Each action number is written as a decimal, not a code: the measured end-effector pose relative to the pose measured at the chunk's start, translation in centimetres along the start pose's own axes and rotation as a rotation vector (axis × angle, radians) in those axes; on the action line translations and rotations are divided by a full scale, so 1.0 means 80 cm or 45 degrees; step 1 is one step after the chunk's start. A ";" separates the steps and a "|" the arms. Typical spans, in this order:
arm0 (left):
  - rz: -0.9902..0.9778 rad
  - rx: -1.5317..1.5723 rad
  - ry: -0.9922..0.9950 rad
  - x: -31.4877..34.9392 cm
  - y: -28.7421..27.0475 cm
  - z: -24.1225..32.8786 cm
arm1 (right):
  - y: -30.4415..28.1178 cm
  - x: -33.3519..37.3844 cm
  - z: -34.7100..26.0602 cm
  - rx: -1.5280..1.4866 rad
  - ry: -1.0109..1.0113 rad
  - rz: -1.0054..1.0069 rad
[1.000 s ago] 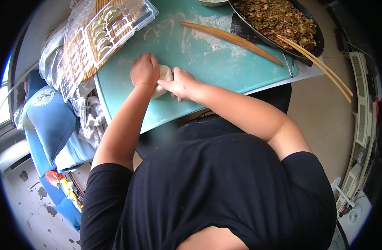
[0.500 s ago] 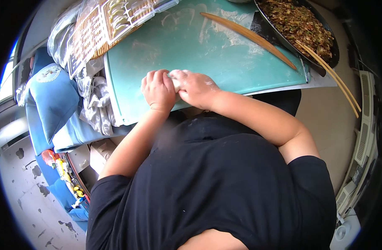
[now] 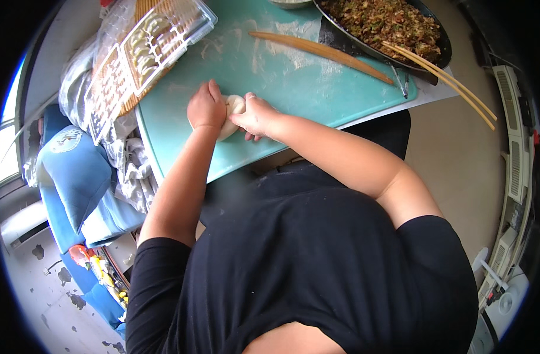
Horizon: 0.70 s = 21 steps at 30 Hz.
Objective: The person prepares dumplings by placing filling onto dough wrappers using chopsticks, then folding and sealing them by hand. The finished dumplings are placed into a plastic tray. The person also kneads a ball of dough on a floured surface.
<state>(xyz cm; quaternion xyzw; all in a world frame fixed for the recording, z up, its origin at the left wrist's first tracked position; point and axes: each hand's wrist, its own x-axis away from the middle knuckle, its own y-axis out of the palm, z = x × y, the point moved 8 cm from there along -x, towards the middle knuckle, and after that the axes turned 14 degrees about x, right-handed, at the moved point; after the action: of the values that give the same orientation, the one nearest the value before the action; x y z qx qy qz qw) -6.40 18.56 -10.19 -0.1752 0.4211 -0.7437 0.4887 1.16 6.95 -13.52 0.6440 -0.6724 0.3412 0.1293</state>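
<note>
A lump of white dough (image 3: 235,106) lies on the flour-dusted green mat (image 3: 181,88) near its front edge, between my two hands. My left hand (image 3: 204,107) presses against the dough's left side, its fingers partly hidden. My right hand (image 3: 256,115) grips the right side, thumb and fingers closed around the dough. Farther back on the mat rests a long wooden rolling pin (image 3: 323,52) with tapered ends.
At the back right stands a dark pan (image 3: 446,56) of chopped brown filling, with wooden chopsticks (image 3: 453,82) across its rim. A clear plastic tray (image 3: 190,36) of dumplings sits at the back left over a woven mat. Blue cushions (image 3: 75,168) lie left of the table.
My hands have shifted left and moved apart a little, so more of the dough shows between them. The whole view has turned and shifted slightly.
</note>
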 end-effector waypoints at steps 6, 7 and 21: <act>-0.246 1.400 -0.956 0.059 -0.011 -0.012 | -0.015 0.068 -0.063 0.616 -0.815 0.535; -0.236 1.329 -0.829 0.070 -0.010 -0.020 | -0.006 0.080 -0.073 0.725 -0.957 0.551; 0.050 -0.208 0.139 0.016 0.001 0.012 | -0.053 0.016 0.005 0.477 -0.323 0.253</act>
<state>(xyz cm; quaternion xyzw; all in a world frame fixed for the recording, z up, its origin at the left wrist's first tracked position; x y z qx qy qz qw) -6.29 16.97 -9.88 -0.1654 0.5097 -0.7057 0.4634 5.13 6.01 -11.78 0.6252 -0.6682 0.3874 -0.1121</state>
